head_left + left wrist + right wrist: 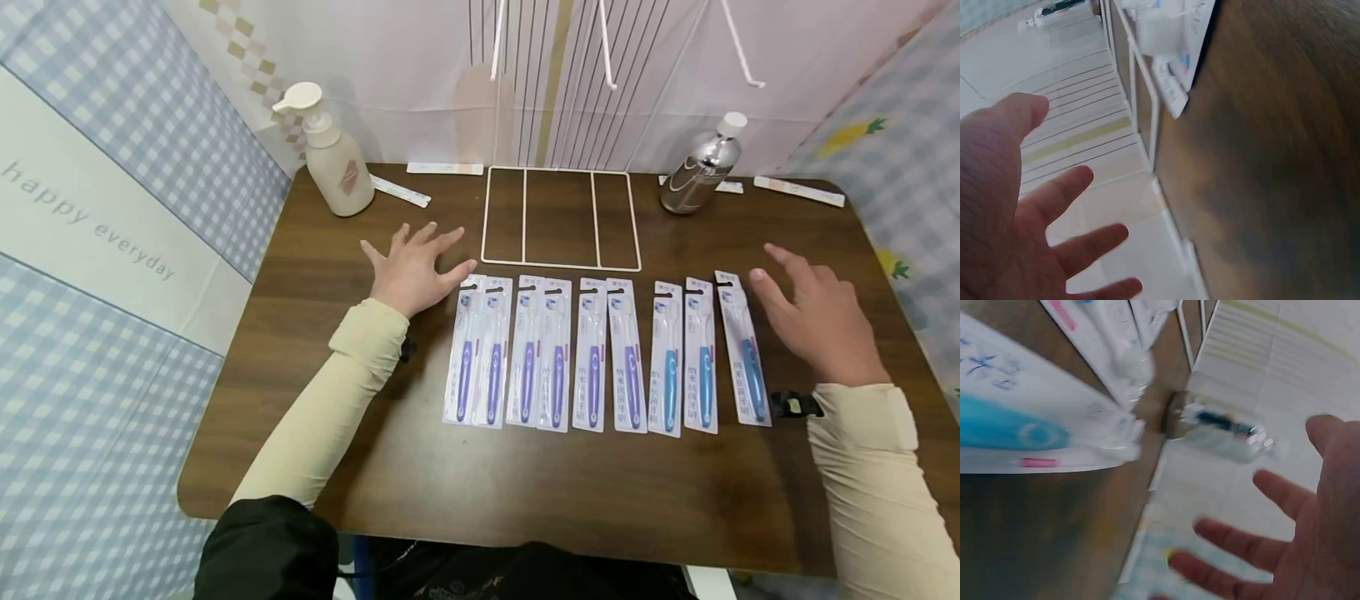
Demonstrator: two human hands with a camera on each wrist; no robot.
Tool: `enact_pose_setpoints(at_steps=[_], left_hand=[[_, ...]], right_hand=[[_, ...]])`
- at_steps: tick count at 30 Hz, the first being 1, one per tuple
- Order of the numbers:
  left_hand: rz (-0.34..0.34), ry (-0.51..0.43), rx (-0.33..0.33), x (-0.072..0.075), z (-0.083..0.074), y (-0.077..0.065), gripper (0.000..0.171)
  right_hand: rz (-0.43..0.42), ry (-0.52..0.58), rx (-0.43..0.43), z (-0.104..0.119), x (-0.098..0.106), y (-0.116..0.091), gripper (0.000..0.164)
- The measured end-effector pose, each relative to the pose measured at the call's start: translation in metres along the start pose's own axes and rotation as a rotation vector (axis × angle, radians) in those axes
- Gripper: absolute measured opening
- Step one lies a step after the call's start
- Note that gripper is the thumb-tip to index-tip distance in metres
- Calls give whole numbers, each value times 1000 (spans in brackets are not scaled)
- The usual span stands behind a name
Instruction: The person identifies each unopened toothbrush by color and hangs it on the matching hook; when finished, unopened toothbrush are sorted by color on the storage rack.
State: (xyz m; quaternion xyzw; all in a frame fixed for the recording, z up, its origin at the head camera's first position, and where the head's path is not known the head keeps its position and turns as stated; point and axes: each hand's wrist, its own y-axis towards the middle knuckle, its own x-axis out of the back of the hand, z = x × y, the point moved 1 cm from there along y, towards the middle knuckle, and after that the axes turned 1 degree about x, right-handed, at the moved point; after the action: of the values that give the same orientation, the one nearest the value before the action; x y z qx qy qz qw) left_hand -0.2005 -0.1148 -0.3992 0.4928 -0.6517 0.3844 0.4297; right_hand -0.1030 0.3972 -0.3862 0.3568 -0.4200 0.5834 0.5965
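Note:
My left hand hovers with fingers spread at the left end of a row of packaged toothbrushes; its thumb tip is near the top of the leftmost purple toothbrush. Several purple ones lie side by side there, some overlapping. Further right are three blue ones, among them a blue toothbrush and the slightly tilted rightmost blue toothbrush. Just right of that one is my right hand, fingers extended and holding nothing. In the right wrist view, blister packs lie apart from the fingers.
Behind the row stands a white wire rack with hooks jutting above. A pump bottle is at back left, a silver bottle at back right. Paper strips lie along the back edge of the brown table.

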Motion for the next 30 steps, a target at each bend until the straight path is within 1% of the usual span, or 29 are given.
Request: enact_pose_setpoints(at_steps=[4,8,11,15,20,25,30], left_hand=[[-1,-67,-1,-11,0,16,59],[-3,-144,20,-23,0,27,48],[-8,-188,34,-30,0,32,44],[-31,-203,44,-36,0,35,43],[-40,-190,54,-43,1,38,38],[-50,-166,46,-46,-1,44,35],[-33,-122,29,-47,-6,52,35]], right_hand=[[115,66,42,-27,-8,8,69],[242,116,20,-47,-18,17,73],[293,162,2,-55,-26,24,75],[287,201,8,-61,-33,29,71],[273,233,12,-65,-40,29,63],[238,218,11,-68,-42,25,59],[186,203,2,-73,-43,21,57]])
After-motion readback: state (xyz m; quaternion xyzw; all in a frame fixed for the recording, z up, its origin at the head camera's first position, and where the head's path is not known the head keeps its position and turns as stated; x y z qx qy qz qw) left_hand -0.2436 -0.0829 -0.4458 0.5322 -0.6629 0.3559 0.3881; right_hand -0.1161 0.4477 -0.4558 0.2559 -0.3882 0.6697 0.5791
